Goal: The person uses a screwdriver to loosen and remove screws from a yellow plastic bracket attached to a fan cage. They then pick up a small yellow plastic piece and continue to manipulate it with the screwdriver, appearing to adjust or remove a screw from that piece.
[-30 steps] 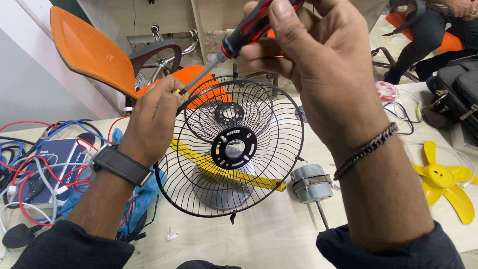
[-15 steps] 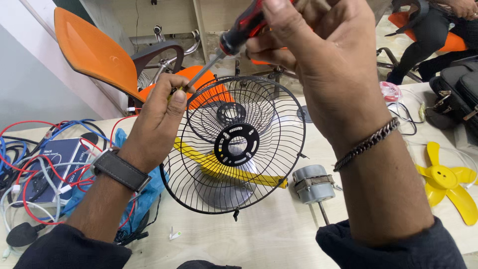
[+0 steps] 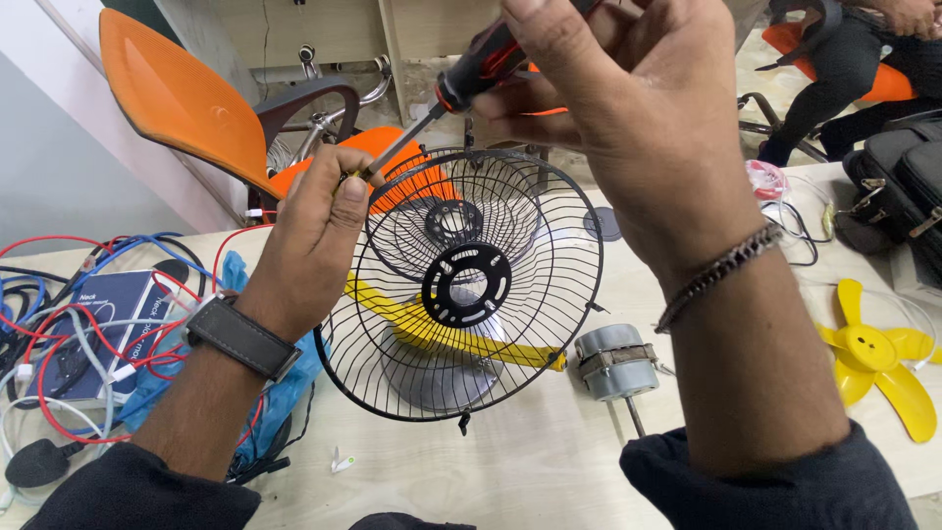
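our left hand (image 3: pixel 312 240) pinches the grille (image 3: pixel 461 285) rim at ten o'clock, holding it tilted above the table (image 3: pixel 549 461). our right hand (image 3: pixel 628 118) is closed around the screwdriver (image 3: pixel 461 83), tip at the left fingers. motor (image 3: pixel 616 361) lies at four o'clock.

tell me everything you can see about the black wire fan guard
The black wire fan guard is a round dished grille of thin radial wires and hoops, seemingly painted metal, around a flat black centre ring with slots. It is held tilted above the table. The left hand pinches its upper left rim, where the screwdriver tip in the right hand meets it. A small tab hangs at its bottom edge.
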